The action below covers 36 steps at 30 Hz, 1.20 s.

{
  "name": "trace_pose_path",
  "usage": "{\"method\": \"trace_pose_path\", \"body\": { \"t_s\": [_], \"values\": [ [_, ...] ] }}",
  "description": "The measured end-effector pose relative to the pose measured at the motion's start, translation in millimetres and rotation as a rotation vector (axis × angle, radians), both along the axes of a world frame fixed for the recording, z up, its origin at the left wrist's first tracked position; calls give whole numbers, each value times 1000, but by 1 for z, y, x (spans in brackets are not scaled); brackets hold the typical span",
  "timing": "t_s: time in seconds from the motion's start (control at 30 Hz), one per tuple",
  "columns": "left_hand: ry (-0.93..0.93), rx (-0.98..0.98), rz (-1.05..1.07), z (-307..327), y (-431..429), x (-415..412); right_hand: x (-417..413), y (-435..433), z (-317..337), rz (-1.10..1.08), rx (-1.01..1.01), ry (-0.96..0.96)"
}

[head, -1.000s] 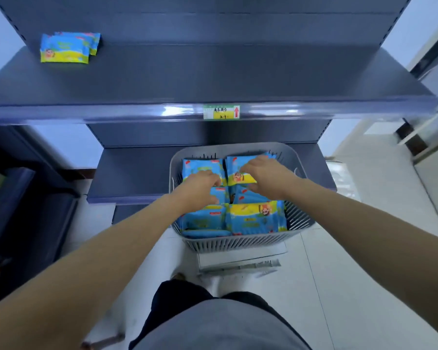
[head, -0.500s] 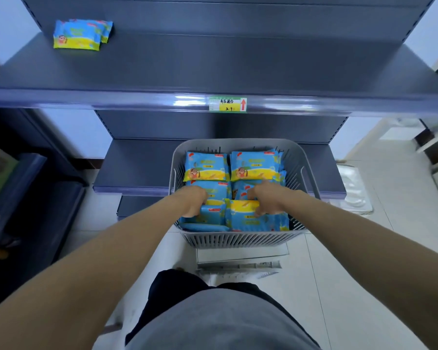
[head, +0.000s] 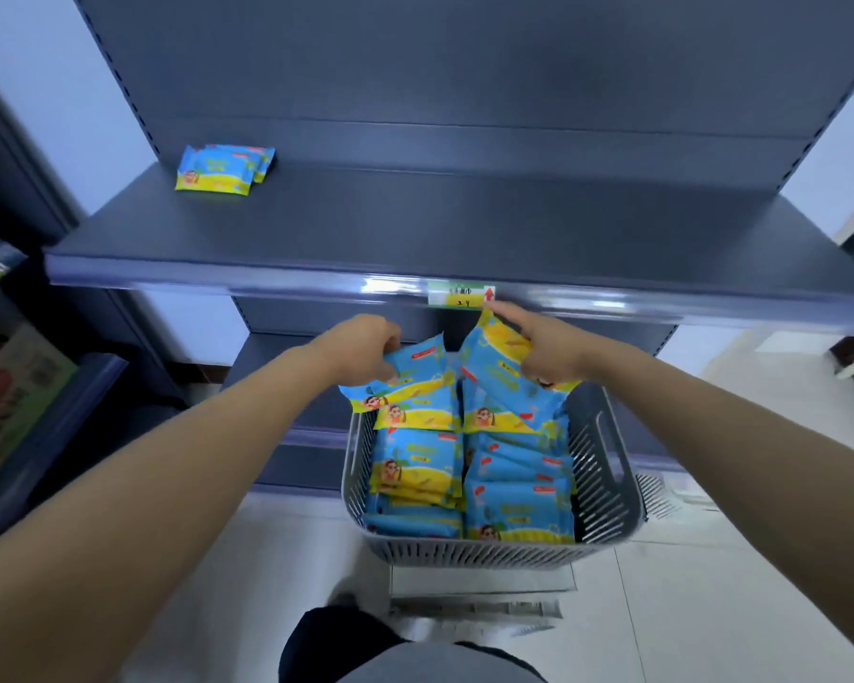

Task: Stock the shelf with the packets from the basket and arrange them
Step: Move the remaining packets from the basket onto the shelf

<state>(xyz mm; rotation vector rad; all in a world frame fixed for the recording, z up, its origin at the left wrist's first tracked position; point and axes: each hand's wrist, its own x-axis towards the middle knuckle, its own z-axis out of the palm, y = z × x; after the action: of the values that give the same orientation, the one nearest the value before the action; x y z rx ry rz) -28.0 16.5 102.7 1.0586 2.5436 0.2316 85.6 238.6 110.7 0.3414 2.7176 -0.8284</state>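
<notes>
While both arms reach forward over the grey slotted basket (head: pixel 607 465), each hand carries stock lifted clear of it. Left hand (head: pixel 366 350): fingers curled round the upper edge of the left bunch (head: pixel 415 386), blue-and-yellow packets hanging fanned below the grip; exact count cannot be told. Right hand (head: pixel 548 352): closed round the right bunch (head: pixel 496 374), index finger extended along its top edge, just under the price label (head: pixel 462 294) on the shelf lip. Basket packets (head: pixel 417 473): rows stacked flat, filling the basket, which stands on the pale floor (head: pixel 711 608) before the lower shelf (head: pixel 262 347). Shelf (head: pixel 464 229): dark grey, broad. Shelved packets (head: pixel 220 167): a small overlapping pile at the far left back corner, well apart from both hands.
</notes>
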Motion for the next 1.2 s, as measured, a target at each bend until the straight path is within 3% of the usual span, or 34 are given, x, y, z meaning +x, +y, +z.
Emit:
{"method": "trace_pose_path", "body": {
  "t_s": [0.1, 0.27, 0.33, 0.43, 0.57, 0.83, 1.2],
  "values": [
    [34, 81, 52, 27, -12, -25, -28, -5, 27, 4, 35, 181],
    [84, 156, 116, 65, -35, -69, -87, -25, 58, -106, -186, 373],
    [77, 180, 127, 75, -48, -88, -114, -38, 67, -170, -182, 448],
    [76, 215, 142, 88, -71, -122, -156, -62, 82, -254, -118, 483],
    [81, 293, 170, 100, -103, -173, -222, -92, 93, -370, -340, 513],
    [43, 287, 228, 102, -157, -283, -350, -158, 93, -507, -746, 389],
    [-96, 313, 264, 59, -184, -391, -449, -211, 34, -544, -757, 132]
  ]
}}
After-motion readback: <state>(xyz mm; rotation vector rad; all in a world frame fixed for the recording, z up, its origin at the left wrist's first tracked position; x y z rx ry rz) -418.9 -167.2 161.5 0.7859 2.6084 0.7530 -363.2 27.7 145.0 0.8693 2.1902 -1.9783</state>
